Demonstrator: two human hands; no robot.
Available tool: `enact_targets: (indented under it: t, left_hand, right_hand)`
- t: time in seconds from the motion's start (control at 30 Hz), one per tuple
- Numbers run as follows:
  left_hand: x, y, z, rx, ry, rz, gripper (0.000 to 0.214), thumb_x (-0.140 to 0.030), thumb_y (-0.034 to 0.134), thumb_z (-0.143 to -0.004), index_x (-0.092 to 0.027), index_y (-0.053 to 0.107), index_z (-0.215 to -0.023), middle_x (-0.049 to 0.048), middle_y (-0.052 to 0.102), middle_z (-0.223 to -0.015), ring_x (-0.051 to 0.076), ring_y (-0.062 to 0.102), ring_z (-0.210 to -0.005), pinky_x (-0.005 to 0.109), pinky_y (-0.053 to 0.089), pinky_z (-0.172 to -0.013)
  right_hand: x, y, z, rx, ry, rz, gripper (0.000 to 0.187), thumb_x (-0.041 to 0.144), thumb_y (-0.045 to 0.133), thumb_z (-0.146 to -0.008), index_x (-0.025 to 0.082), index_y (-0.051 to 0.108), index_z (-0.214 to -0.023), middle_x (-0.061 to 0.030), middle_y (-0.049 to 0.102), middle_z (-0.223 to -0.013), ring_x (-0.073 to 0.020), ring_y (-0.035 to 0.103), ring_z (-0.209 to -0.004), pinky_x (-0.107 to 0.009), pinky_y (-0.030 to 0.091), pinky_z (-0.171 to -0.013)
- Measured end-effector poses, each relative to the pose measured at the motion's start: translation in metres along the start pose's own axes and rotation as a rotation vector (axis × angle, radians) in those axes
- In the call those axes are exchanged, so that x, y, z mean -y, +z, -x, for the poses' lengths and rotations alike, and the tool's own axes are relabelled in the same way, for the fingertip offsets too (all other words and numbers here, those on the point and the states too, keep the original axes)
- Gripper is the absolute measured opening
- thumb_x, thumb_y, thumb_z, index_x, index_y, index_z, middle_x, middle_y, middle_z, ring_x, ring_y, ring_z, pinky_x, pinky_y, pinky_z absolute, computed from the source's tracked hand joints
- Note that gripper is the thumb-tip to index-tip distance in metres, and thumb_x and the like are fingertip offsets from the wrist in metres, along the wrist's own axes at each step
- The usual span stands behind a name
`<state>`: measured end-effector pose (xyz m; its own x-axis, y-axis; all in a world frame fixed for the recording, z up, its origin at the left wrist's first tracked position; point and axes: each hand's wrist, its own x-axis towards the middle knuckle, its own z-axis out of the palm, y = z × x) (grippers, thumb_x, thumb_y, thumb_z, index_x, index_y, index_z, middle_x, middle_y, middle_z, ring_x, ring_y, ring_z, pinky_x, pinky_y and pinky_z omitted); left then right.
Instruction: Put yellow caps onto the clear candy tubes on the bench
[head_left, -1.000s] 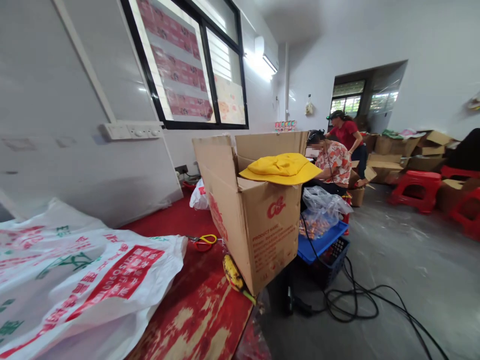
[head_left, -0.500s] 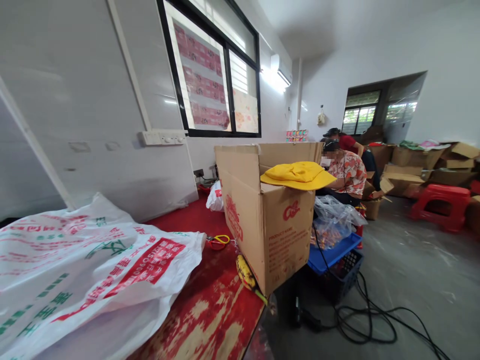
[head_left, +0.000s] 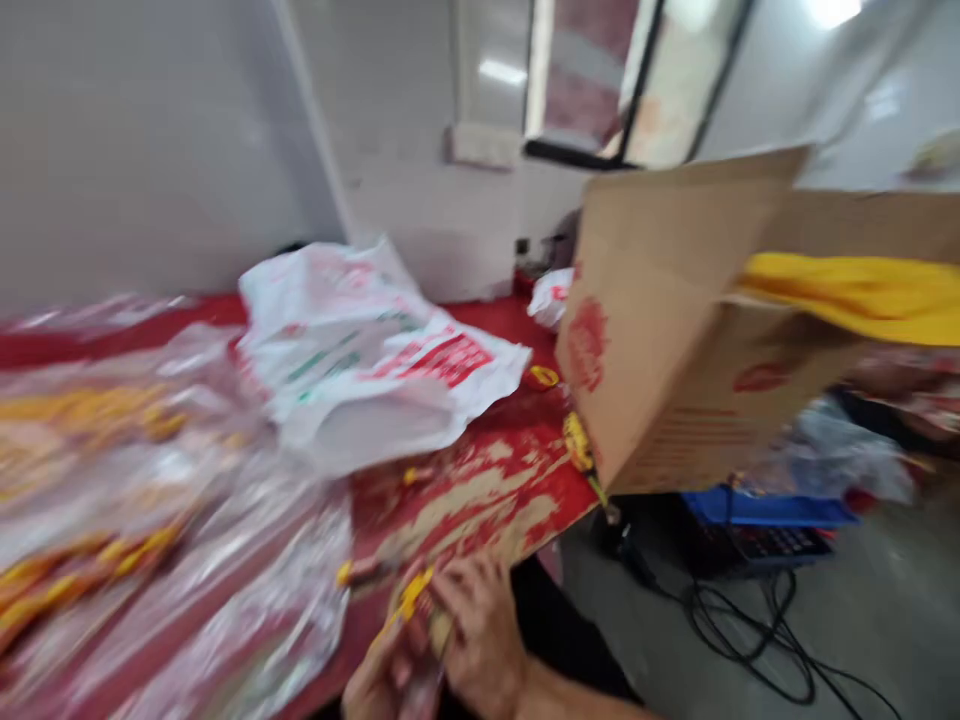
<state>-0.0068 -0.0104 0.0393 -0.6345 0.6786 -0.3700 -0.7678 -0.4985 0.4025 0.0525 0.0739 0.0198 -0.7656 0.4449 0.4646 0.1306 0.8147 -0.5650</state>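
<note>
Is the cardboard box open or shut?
Open: a flap of the cardboard box stands raised, and a yellow hat rests across its top.

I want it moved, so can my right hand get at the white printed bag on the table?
Probably yes: only bare red tabletop lies between the right hand and the white printed bag. But it and the left hand seem busy with a small yellow packet.

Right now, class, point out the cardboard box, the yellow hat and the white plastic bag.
cardboard box (head_left: 645,330), head view, its left side panel.
yellow hat (head_left: 847,290), head view, its brim.
white plastic bag (head_left: 360,360), head view, its printed middle.
</note>
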Motion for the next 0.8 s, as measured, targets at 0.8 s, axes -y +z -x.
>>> enact_targets:
  t: [0.8]
  left_hand:
    - [-0.047, -0.103, 0.089, -0.001, 0.458, 0.364, 0.054, -0.013, 0.067, -0.055, -0.011, 0.063, -0.109, 0.0103, 0.064, -0.1, 0.016, 0.06, -0.083, 0.022, 0.047, -0.072]
  right_hand:
    - [0.079, 0.061, 0.014, 0.499, -0.892, -0.184, 0.068, 0.03, 0.047, -0.089, 0.008, 0.019, -0.147, -0.0259, 0.04, -0.135, -0.0396, 0.038, -0.124, -0.057, 0.038, -0.094]
